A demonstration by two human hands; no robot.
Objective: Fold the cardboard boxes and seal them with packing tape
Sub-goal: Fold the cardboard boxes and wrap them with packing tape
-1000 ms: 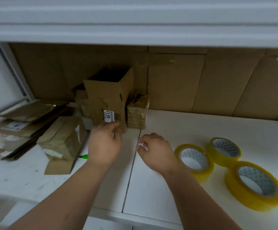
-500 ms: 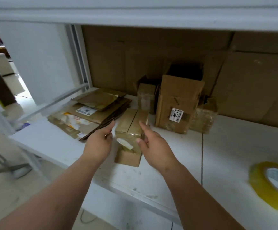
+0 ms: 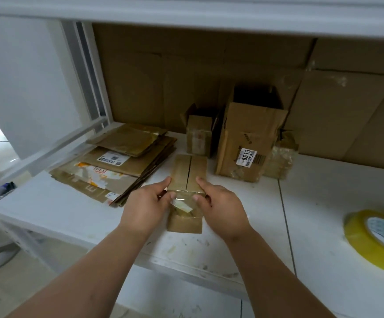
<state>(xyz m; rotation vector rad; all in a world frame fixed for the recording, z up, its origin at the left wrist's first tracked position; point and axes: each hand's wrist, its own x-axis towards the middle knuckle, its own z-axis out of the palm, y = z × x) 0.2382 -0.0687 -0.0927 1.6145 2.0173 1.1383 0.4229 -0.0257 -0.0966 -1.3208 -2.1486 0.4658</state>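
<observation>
A wall of flat cardboard sheets point(image 3: 209, 83) lines the back of the white table point(image 3: 323, 226), the largest thing in view. Next in size, a stack of flattened boxes point(image 3: 117, 166) lies at the left of the table, some with white labels. A tall open box point(image 3: 248, 143) stands upright at the back, bearing a sticker that reads 0613, with a smaller open box point(image 3: 199, 136) just to its left and a tape-wrapped box point(image 3: 280, 160) touching its right side. A yellow roll of packing tape point(image 3: 374, 239) lies flat at the right edge, well apart from the hands.

Both bare forearms reach forward from the bottom of the frame and converge on 1 small flattened cardboard box point(image 3: 187, 177), which lies on the table between the stack and the tall box, its 2 top flaps meeting along a centre seam and its near part covered in glossy clear tape.

The left hand point(image 3: 144, 207) grips the box's left edge: the index finger stretches along the side and the thumb presses on the taped face. The right hand point(image 3: 220, 207) mirrors it on the right edge, index finger extended forward on the flap, thumb on the tape, the other fingers curled at the side. Both wrists are level, palms turned inward toward each other.
</observation>
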